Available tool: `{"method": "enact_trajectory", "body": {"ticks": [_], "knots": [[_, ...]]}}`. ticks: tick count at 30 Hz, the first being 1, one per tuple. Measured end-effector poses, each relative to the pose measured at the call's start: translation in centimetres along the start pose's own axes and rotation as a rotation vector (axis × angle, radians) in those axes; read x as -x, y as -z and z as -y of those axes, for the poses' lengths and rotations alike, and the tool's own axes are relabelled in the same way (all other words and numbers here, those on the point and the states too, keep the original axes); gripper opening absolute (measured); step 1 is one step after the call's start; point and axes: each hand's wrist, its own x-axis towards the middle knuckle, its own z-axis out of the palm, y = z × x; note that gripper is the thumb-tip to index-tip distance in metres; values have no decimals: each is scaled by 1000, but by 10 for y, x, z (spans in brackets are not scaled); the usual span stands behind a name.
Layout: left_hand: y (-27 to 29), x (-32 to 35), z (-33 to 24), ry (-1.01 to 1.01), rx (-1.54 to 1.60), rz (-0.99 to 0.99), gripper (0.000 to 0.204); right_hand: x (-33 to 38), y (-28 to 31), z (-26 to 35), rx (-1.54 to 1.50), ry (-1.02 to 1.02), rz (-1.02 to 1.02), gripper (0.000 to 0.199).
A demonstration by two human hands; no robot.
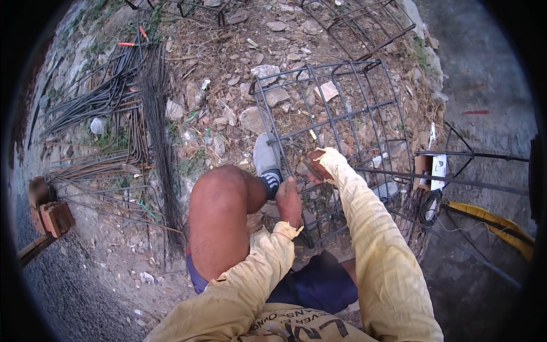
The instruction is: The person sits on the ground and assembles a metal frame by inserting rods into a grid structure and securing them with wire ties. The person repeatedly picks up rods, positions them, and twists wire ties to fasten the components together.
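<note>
A rebar cage (333, 121) of dark steel bars stands on the stony ground in front of me, reaching back between my legs. My left hand (289, 202) is closed at the cage's near left edge, fingers drawn together; what it pinches is hidden. Just to its right and slightly farther off, my right hand (320, 167) is closed around a short, thin tool (308, 166) with a brownish-yellow handle. Its working end is too small to make out, close to a bar of the cage. The two hands are almost touching.
At left lie bent rebar pieces (122, 85) and a long bundle of thin wire (161, 142). Another cage (364, 25) stands at the far right. Right of me are an opened carton (430, 168), long bars (478, 187) and a yellow strip (490, 221). Bricks (56, 218) sit far left.
</note>
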Motion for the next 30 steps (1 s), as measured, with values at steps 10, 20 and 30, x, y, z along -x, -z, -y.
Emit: {"method": "enact_trajectory", "body": {"ticks": [10, 20, 30], "knots": [[1, -13, 29, -307, -700, -133, 45, -31, -6, -11, -55, -126, 181, 36], [-1, -17, 35, -416, -747, -163, 38, -7, -28, 4, 1055, 307, -491, 39], [-3, -21, 40, -456, -728, -212, 39, 21, -55, 53, 1287, 168, -402, 54]]}}
